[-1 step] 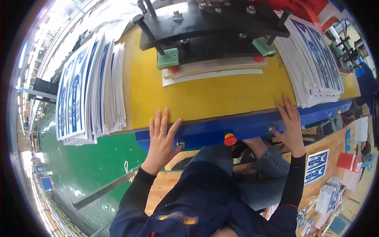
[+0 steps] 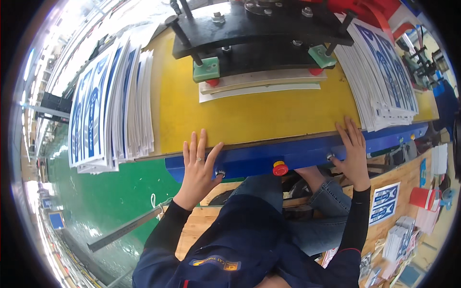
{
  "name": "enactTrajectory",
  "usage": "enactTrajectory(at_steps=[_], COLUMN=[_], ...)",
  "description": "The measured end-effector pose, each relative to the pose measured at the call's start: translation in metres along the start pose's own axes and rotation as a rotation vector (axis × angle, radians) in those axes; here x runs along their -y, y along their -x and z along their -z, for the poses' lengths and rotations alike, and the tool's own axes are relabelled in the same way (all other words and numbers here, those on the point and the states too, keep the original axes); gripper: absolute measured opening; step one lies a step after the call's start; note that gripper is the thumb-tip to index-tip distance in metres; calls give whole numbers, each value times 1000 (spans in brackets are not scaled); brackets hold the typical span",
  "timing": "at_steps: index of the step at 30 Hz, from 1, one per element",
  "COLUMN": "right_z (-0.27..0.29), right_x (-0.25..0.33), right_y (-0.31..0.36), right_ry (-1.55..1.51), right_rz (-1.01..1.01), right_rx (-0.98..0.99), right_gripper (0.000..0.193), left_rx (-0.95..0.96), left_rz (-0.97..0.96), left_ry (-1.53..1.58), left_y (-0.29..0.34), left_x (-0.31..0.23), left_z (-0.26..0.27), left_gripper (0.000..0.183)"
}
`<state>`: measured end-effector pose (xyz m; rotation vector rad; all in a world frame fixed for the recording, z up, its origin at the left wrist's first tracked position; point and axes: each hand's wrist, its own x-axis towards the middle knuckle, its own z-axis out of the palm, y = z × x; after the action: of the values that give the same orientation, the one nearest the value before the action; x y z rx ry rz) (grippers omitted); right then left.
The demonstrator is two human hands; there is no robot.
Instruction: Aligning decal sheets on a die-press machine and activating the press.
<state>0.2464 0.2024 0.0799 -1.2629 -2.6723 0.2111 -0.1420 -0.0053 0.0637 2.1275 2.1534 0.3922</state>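
Note:
My left hand [image 2: 198, 165] lies with fingers spread over the front edge of the yellow worktop [image 2: 249, 117], its thumb on a small metal push button [image 2: 220, 173] in the blue front panel [image 2: 249, 162]. Likewise, my right hand [image 2: 354, 153] rests farther right, fingers stretched onto the edge and thumb at a second metal button [image 2: 330, 157]. Neither hand holds anything. Beyond them stands a press with a black plate [image 2: 259, 36] and green corner blocks [image 2: 206, 69]. Under its pale lower board [image 2: 264, 79] a white sheet [image 2: 259, 90] sticks out; its rear part is hidden.
A stack of blue-and-white printed sheets [image 2: 98, 110] stands at the left, another stack [image 2: 384, 72] at the right. Between the buttons, a red emergency-stop knob [image 2: 280, 168] juts from the panel. A metal bar [image 2: 125, 230] crosses low left, above the green floor [image 2: 96, 201].

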Motion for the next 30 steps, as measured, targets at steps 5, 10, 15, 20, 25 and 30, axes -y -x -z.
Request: enactTrajectory(at_steps=[5,10,15,20,25,30], right_z=[-3,-39,-128,-212,-237,-230], right_x=[1,3,-1,56,38,29], right_y=[5,20,111,197,205,202], right_ry=[38,-62,-408,-480,-150,-140], right_rz=[-12,-19,-273,-297,-215,-73], right_rx=[-50,-250,-405,-18,363,519], right_gripper=[96,85,33,18,40,51], left_rx=[1,-44,-136,-555,-660,-607], left_rz=[9,-2,-75,143,159,204], left_ry=[0,-17,243,180,37,81], left_y=[3,12,-14,-50,-58,-50], left_x=[0,4,33,114,105,112], left_z=[6,7,33,13,-2,-2], left_gripper=[98,94,76,42,33,30])
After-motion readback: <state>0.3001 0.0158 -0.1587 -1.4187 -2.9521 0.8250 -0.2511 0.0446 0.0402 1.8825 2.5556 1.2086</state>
